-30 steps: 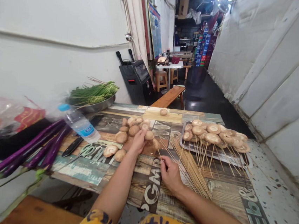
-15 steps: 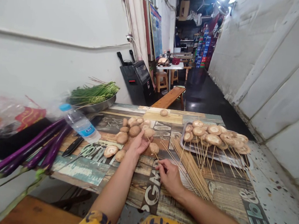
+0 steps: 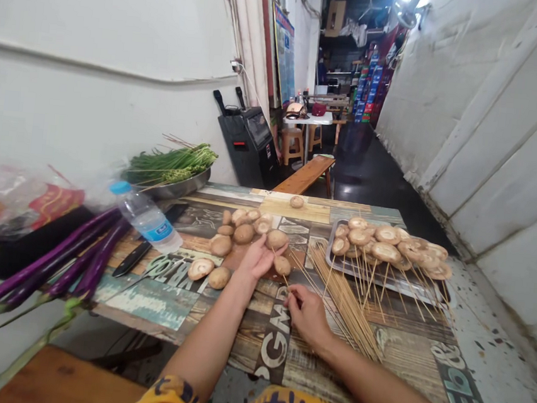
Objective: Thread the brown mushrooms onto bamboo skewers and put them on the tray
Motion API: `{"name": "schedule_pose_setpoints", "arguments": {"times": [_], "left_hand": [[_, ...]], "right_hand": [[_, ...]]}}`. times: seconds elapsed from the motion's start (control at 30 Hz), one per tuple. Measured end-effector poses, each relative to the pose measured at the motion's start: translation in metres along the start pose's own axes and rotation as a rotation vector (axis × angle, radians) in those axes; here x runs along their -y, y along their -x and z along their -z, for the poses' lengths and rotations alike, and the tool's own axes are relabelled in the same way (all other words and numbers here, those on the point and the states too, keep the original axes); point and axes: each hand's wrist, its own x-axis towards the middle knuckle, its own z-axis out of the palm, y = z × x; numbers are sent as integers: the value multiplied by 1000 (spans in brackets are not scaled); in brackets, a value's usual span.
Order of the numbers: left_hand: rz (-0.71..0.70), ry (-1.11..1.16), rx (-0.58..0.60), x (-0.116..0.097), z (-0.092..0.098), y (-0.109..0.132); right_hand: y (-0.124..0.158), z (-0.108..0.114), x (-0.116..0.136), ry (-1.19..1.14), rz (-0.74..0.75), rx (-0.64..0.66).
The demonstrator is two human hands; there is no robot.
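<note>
Right hand [image 3: 307, 316] is closed to a pinch, thumb and fingers holding 1 thin bamboo skewer [image 3: 284, 280], its tip pointing toward a mushroom [image 3: 282, 265]. Left hand [image 3: 258, 259] stands open, fingers spread, and has shifted toward that mushroom and a second mushroom [image 3: 277, 239] since the prior view; contact cannot be confirmed, and no grip is evident. Further loose mushrooms [image 3: 244, 233] lie on the wooden table [image 3: 258, 352]. Beyond the right hand are a heap of loose skewers [image 3: 344, 304] and a metal tray [image 3: 328, 258] of mushrooms already on skewers. Scissors [image 3: 160, 268] and a knife [image 3: 130, 259] lie to the left.
</note>
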Motion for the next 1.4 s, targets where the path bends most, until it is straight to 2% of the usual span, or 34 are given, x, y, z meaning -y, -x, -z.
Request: {"name": "schedule_pose_setpoints", "arguments": {"times": [0.13,0.2,0.33,0.6,1.07,1.4], "left_hand": [[-20,-13,-30,2,2,-2],[-29,-25,-33,3,4,-4],[-58,-23,-44,2,5,-6],[-55,0,-74,-3,5,-6],[-92,-2,-74,-5,8,-7],[-109,-30,-89,-3,3,-2]], "right_hand": [[-6,2,0,-170,-165,152],[-6,2,0,-241,-189,188],[-1,-2,2,-278,-147,135],[1,-1,4,-162,-70,21],[-2,0,4,-142,-91,27],[-3,1,4,-138,-110,39]]}}
